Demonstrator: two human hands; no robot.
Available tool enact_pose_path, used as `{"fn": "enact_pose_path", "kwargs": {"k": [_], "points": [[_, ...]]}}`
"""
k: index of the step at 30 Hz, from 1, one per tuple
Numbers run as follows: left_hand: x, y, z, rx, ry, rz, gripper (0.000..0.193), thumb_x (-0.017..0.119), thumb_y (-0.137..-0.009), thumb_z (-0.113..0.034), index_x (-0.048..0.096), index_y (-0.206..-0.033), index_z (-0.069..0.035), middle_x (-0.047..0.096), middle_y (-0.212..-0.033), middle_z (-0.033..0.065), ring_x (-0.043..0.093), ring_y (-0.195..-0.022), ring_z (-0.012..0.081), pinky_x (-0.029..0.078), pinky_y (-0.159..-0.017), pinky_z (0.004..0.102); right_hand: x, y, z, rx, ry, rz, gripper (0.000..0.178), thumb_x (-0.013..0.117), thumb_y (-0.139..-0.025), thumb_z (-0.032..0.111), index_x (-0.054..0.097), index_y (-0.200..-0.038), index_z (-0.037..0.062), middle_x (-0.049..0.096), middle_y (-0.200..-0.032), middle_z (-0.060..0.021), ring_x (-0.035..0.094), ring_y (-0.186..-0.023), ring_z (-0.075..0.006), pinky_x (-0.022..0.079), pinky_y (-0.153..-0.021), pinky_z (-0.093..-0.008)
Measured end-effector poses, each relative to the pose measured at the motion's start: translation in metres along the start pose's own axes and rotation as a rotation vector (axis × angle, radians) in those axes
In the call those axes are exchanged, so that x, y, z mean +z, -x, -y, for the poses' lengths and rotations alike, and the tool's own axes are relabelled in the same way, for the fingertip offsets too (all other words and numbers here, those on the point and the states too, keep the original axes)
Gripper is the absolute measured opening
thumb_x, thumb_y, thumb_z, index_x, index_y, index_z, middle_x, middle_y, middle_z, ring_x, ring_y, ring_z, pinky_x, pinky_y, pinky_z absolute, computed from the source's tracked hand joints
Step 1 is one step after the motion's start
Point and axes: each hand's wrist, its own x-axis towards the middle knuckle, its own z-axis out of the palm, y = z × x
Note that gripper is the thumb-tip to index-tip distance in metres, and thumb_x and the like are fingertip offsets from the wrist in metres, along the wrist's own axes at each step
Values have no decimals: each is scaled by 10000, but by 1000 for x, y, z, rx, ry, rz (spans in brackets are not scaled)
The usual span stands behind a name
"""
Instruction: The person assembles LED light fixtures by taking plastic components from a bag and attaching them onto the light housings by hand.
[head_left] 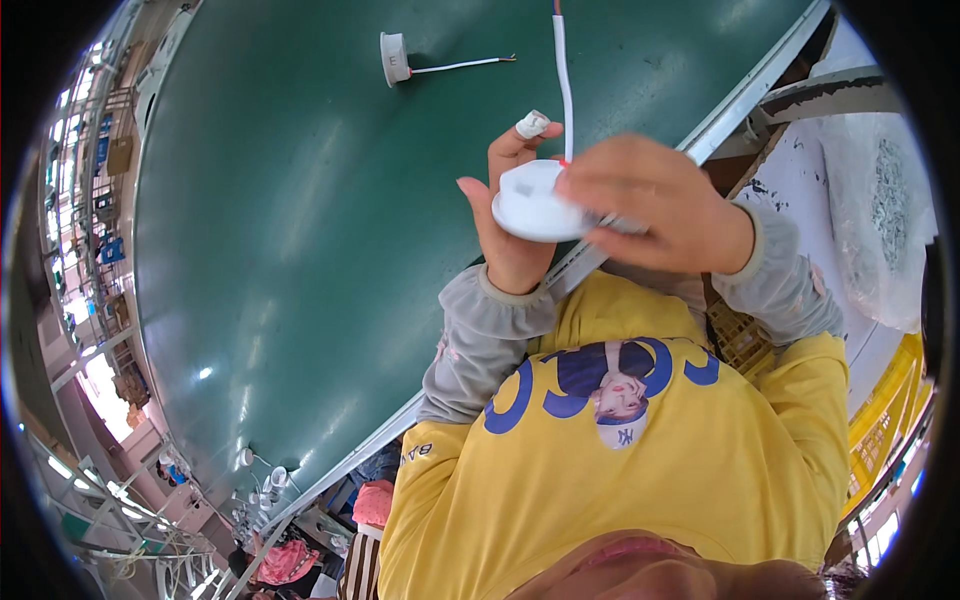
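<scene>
In my left hand (pixel 515 225) lies a round white plastic piece (pixel 540 205), shaped like a shallow disc, its fingers bent behind it and its thumb apart at the left. One finger has a white wrap on its tip. A white cable (pixel 564 85) with a red bit at its base runs up from the disc. My right hand (pixel 655 205) is smeared by motion. Its bent fingers close in at the disc's right edge, over a small greyish streak that I cannot make out. Farther off, a white cup-shaped housing (pixel 394 60) with a thin white wire rests on its side.
A wide green belt table (pixel 300 250) with a metal edge (pixel 755 85) runs beside me. Several white round parts (pixel 270 485) lie far down the belt, near other people. To the right are a clear plastic bag (pixel 880 210) of small metal pieces and a yellow crate (pixel 885 420).
</scene>
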Motion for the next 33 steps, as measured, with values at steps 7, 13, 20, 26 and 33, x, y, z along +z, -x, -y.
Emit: {"fn": "enact_pose_path", "kwargs": {"k": [7,13,20,26,33], "points": [[-1,4,-8,-69,-432,270,672,261,-899,-557,382,-1222,19,583,-1023,166,623,-768,252,519,-600,318,-10,9,-31,802,-905,-98,287,564,-852,136,535,-1073,-45,594,-993,-74,567,-890,-123,468,-775,-269],[-8,1,0,-184,-214,190,547,317,-904,-450,419,-1213,-10,580,-1062,148,619,-794,277,520,-628,339,-12,13,-30,805,-920,-95,267,643,-809,127,577,-1008,-37,612,-931,-77,588,-800,-123,486,-720,-238],[-18,9,2,-52,-231,91,362,442,-910,-335,476,-1136,-55,566,-1059,111,573,-868,240,477,-630,329,-55,8,11,449,-523,10,257,667,-782,93,592,-1014,11,576,-889,-76,574,-706,-158,475,-615,-261],[-7,7,-1,-108,-218,239,261,463,-915,-214,477,-1103,-35,578,-999,120,578,-822,229,465,-594,287,-205,85,33,488,277,-364,215,562,-794,-25,614,-997,25,627,-956,-42,600,-822,-119,489,-718,-243],[-8,8,5,-137,-254,250,282,490,-883,-171,485,-1110,-3,591,-978,132,595,-844,242,493,-627,299,-263,209,-5,862,869,-34,122,579,-809,149,618,-855,43,533,-867,-85,525,-842,-273,434,-744,-346]]}}
